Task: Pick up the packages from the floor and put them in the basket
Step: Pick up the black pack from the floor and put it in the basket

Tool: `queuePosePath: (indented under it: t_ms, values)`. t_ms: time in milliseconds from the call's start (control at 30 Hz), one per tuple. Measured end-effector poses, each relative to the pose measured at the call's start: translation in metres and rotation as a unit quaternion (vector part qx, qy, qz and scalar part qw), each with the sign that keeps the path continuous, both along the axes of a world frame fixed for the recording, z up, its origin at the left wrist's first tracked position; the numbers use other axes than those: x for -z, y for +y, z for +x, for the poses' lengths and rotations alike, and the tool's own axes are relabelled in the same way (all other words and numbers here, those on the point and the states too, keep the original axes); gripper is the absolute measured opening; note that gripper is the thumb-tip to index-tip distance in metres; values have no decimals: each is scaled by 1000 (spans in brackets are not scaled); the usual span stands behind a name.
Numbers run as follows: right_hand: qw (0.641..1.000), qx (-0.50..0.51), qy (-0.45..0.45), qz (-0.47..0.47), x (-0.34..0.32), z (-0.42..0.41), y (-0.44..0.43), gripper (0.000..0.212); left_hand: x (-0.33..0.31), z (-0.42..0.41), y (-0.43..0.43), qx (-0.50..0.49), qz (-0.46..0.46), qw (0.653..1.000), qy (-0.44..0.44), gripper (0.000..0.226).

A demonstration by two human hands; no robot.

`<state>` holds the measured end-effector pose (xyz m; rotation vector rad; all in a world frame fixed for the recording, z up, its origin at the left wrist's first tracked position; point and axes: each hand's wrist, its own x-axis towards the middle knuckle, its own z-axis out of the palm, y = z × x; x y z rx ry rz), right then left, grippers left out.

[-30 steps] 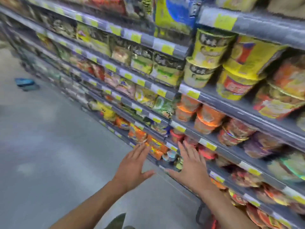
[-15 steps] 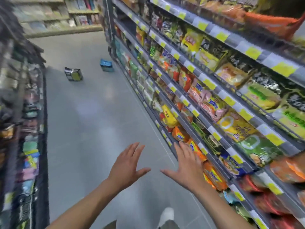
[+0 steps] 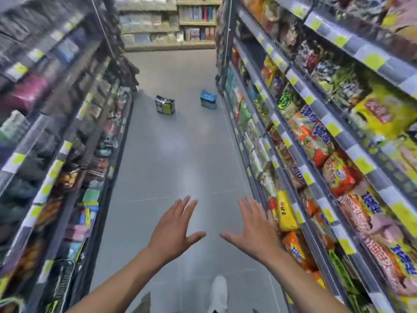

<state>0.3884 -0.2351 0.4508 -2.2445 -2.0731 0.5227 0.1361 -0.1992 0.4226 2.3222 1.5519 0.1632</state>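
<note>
My left grip (image 3: 173, 231), right grip (image 3: 252, 229): spread | black-green package (image 3: 165, 105): far floor (image 3: 176, 159), middle | blue package (image 3: 208, 99): right edge | labels blurred

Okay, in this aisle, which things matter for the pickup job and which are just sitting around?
Job:
black-and-green package, on the floor
blue package, on the floor
left hand and right hand, both empty
basket: not in view

Just there:
right shelves, stocked
left shelves
far shelves

no text can be read with certainty. large blue characters are printed on the orange noodle packs (image 3: 313, 136) at three o'clock, but are blurred; the yellow shelf tags (image 3: 333, 129) are illegible.
</note>
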Motion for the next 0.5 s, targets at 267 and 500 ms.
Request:
queuePosePath:
  t_ms: [267, 500]
  values:
    - [998, -63, 23, 5, -3, 3, 158, 116, -7, -7, 116, -89, -19, 996, -18, 91]
    - [996, -81, 27, -8, 4, -10, 297, 114, 5, -35, 230, -153, -20, 987, -32, 95]
